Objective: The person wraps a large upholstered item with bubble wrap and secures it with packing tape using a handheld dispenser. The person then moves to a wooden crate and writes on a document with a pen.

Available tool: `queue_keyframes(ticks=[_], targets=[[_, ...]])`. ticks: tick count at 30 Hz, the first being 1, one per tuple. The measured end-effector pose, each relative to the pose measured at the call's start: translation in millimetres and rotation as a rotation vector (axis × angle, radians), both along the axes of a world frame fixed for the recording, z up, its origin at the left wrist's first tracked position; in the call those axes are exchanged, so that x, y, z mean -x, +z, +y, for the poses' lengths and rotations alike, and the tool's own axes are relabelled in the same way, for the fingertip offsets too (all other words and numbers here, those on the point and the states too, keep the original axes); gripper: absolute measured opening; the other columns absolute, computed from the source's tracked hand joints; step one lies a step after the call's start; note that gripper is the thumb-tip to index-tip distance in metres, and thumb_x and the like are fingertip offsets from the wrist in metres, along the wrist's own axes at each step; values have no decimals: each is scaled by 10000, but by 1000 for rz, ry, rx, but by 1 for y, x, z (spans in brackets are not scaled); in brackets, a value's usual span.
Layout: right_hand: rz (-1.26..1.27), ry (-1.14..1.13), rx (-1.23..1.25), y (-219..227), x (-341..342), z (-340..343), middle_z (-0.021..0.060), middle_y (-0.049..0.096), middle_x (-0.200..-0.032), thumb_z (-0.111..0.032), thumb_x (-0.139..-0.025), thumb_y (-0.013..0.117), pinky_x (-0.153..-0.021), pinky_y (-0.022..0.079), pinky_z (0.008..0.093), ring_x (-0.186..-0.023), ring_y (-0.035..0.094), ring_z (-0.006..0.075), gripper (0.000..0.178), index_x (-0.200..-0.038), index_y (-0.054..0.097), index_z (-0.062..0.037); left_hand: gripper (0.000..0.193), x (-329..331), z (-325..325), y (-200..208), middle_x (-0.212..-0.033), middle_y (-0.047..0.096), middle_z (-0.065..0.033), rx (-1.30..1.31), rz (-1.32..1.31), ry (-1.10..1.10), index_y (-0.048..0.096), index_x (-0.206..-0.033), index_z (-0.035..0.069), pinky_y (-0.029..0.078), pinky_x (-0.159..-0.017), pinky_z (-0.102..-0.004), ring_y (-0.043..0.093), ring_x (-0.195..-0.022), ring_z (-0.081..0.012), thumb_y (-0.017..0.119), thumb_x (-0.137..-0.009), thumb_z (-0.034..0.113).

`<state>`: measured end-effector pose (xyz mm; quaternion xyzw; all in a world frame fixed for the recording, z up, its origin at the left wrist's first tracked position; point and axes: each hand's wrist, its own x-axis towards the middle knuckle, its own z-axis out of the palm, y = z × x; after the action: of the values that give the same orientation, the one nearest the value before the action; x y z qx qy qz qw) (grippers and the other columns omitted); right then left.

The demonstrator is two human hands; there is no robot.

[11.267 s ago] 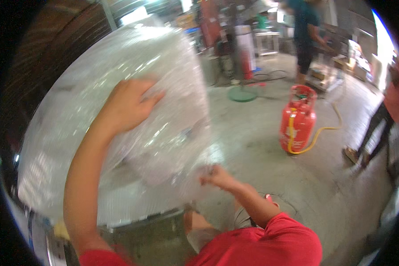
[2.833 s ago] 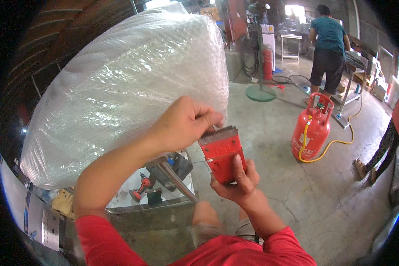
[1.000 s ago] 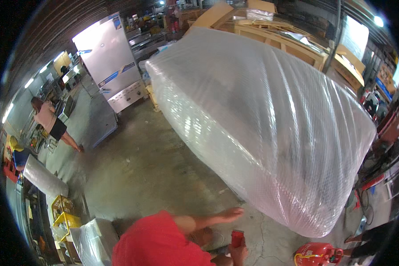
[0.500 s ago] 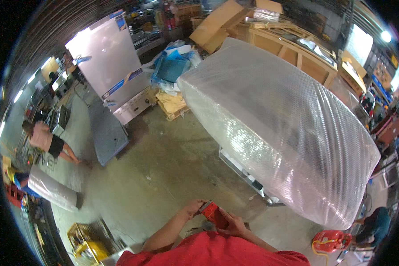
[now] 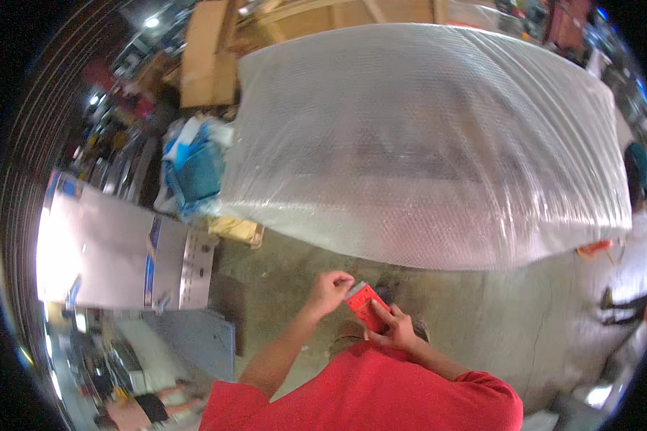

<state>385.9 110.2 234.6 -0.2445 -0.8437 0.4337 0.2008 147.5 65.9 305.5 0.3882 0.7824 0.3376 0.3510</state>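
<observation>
The red hand tool (image 5: 365, 304) with a grey end sits low in the middle of the view, just in front of the wearer's chest, tilted with that grey end up and to the left. From here I see the right hand (image 5: 397, 327) wrapped about its lower part, gripping it firmly, thumb laid along the face. The left hand (image 5: 331, 290) is at the grey end, fingers bent inward; whether they pinch anything I can't tell, as it's too small to make out.

Beyond the hands, and apart from them, a big bulk in clear bubble wrap (image 5: 417, 151) stretches across the room, its film creased toward the right. Behind it are a wooden crate (image 5: 331, 16) and a tall cardboard piece (image 5: 204, 57). Blue plastic (image 5: 196, 176) is heaped by its left end, near a yellowish stack (image 5: 237, 230) on the floor (image 5: 474, 316). Farther left is a pale metal cabinet (image 5: 108, 241) with blue strips, and a person in a pink top (image 5: 127, 416) is at the lower left edge.
</observation>
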Motion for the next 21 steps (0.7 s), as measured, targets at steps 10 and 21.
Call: queue_keyframes(ticks=[10,21], targets=[[175,-797,-50,-38,161,-57,226,588,-907,-322,-641,816,-661,542,497,-760,650,399,945,-1503,455,-187,110,123,157,68,-997,696,-72,-678,1038,-838,756,-935,131,417,-984,-514,585,-1066,-324,723,-849,190],[-473,-791,171,-102,176,-76,213,628,-1028,-376,-701,793,-737,568,503,-853,672,408,933,-1529,370,-296,231,146,63,-33,-904,672,-215,-75,579,-1518,685,-1047,25,514,-868,-491,675,-868,-349,605,-895,180]])
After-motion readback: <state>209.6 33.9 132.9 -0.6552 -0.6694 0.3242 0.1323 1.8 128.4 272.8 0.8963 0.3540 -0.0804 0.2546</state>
